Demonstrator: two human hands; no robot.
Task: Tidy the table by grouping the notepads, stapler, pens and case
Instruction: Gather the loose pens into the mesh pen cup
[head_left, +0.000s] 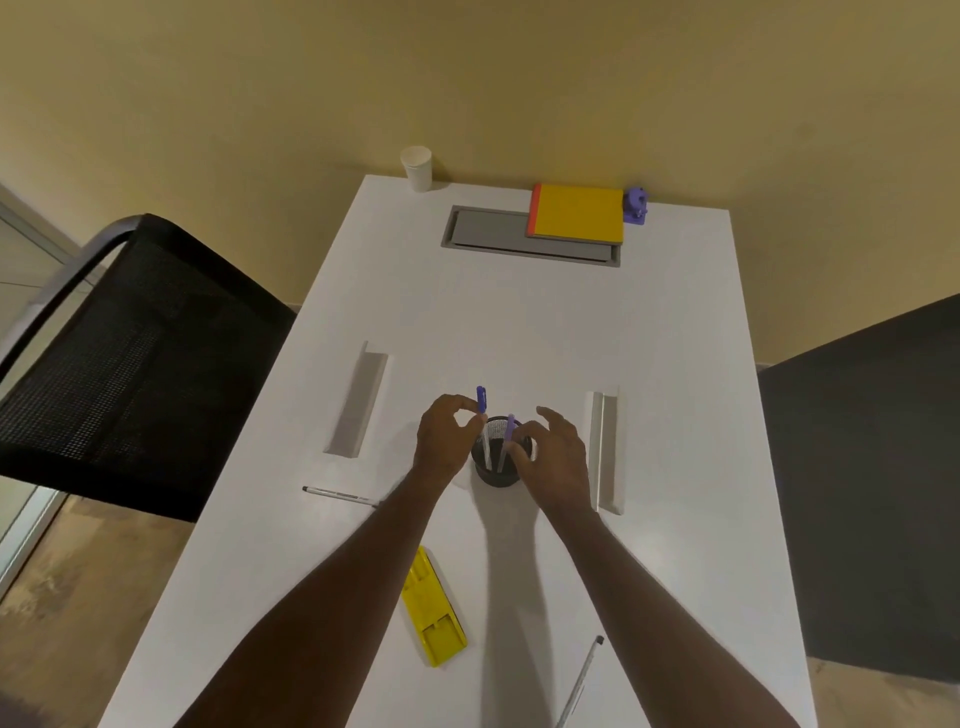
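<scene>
Risk: the mesh cup (500, 470) at desk centre looked light; a sideways nudge from either hand could tip it and spill both pens. Left hand (445, 435), grip pinching 1 purple-capped pen (483, 422) upright over the cup. Right hand (551, 457), fingers curled round the second pen (506, 441). Yellow case (434, 609) at 6 o'clock; notepads (577, 213) and stapler (637, 204) at 12; 2 loose pens remained.

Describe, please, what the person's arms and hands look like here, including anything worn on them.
Both forearms are bare up to the frame's lower edge: no sleeves show. The left hand and right hand wear no gloves, and no watch, bracelet or ring is visible on either.
</scene>
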